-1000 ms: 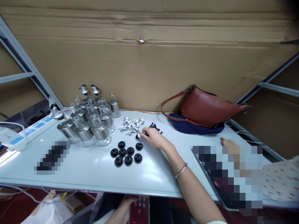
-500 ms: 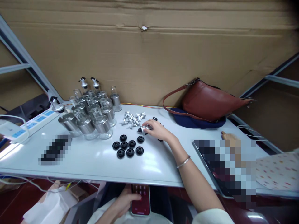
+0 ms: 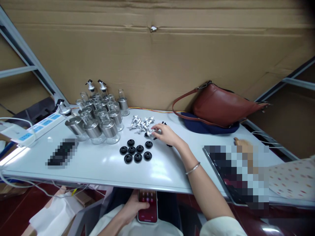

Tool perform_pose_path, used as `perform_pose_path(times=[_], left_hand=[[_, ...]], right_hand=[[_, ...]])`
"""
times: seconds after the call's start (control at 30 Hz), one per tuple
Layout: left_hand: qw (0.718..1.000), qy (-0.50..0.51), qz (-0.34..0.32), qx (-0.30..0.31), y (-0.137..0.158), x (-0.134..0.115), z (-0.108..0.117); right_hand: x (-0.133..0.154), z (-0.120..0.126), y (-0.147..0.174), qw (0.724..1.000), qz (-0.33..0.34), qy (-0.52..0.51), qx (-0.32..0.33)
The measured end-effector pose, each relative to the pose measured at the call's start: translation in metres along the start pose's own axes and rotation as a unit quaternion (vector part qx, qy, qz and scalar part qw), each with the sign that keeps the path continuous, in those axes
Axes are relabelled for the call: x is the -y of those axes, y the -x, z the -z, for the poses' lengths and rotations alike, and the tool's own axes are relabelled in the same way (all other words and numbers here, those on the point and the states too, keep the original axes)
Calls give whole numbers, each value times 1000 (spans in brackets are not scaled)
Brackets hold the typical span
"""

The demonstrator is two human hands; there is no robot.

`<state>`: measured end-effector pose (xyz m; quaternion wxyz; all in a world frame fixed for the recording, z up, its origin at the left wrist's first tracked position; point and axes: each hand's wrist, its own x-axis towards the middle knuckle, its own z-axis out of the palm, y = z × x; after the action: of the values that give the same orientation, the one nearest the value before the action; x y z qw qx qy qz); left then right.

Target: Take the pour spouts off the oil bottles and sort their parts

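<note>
My left hand (image 3: 136, 206) is closed round a smartphone (image 3: 148, 214) with a lit screen, below the table's front edge. Over the table, my right hand (image 3: 166, 134) pinches a small silver pourer spout (image 3: 148, 133) with a black end at its fingertips. A pile of silver spout pieces (image 3: 141, 124) lies just beyond it. Small black parts (image 3: 163, 123) are partly hidden behind this hand. Several round black caps (image 3: 132, 150) lie nearer to me. To the left stand several glass bottles (image 3: 109, 129) with steel sleeves; a few carry pourer tops (image 3: 64, 108).
A brown handbag (image 3: 219, 105) rests on a dark blue cap (image 3: 209, 126) at the back right. A blurred-out tablet-like device (image 3: 221, 173) and another person's hand (image 3: 243, 147) are at the right. A power strip (image 3: 41, 126) and a dark pixelated object (image 3: 62, 152) lie left.
The view has shifted slightly. My right hand stays beside the pile with the spout at its fingertips, its fingers a little changed. My left hand still holds the smartphone.
</note>
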<state>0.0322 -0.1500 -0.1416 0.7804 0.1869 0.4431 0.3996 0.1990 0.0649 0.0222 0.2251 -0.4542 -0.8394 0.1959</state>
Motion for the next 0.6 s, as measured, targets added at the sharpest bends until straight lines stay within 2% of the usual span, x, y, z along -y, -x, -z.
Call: perform_pose_path(times=[0.17,0.3,0.47,0.6], left_hand=[[1000,19,-11,0,3,-2,-3],[998,45,7,-48,2,-2,-4],[993,7,-12,-118,1,-3,-4],[989,29,-1,-145,-3,-7,-5]], right_hand=[[2,0,0,1000,3,-2,0],[2,0,1,1000,3,-5,0],[2,1,0,1000,-2,-6,11],[3,4,0,1000,-14,-17,13]])
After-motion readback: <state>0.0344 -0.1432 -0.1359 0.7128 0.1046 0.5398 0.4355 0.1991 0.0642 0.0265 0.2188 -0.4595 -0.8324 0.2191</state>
